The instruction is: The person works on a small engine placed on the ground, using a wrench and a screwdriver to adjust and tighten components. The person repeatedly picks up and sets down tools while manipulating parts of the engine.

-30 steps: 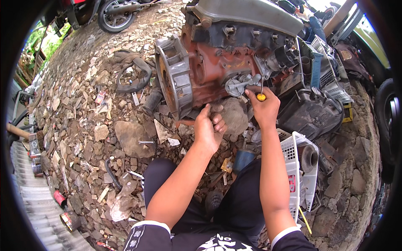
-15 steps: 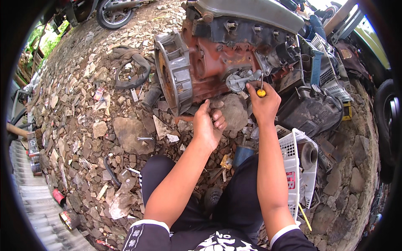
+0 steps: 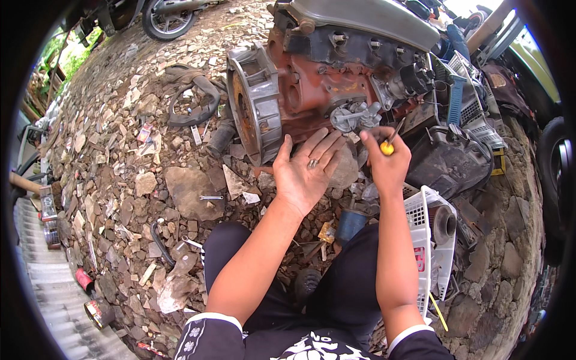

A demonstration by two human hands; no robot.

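Observation:
A reddish-brown engine block [image 3: 312, 90] lies in front of me on the stony ground. On its near side a grey metal part [image 3: 355, 116] with a round base is fitted. My left hand [image 3: 306, 174] is turned palm up just short of the block, fingers stretched out. A few small metal pieces, looking like screws [image 3: 312, 163], rest loosely at the base of its fingers. To its right, my right hand [image 3: 389, 165] is closed around a screwdriver [image 3: 387, 147] with a yellow handle, its shaft pointing up and away. The screwdriver's tip is apart from the grey part.
A bell-shaped housing [image 3: 264, 99] forms the block's left end. White plastic baskets [image 3: 420, 231] and a black oil pan [image 3: 450, 159] stand at the right. A blue cylinder [image 3: 351, 225] sits between my knees. A wrench [image 3: 211, 197] lies on a flat stone to the left.
My left hand has opened from a loose curl to a flat palm, uncovering the small metal pieces. My right hand has drawn back from the grey part, tilting the screwdriver rightward.

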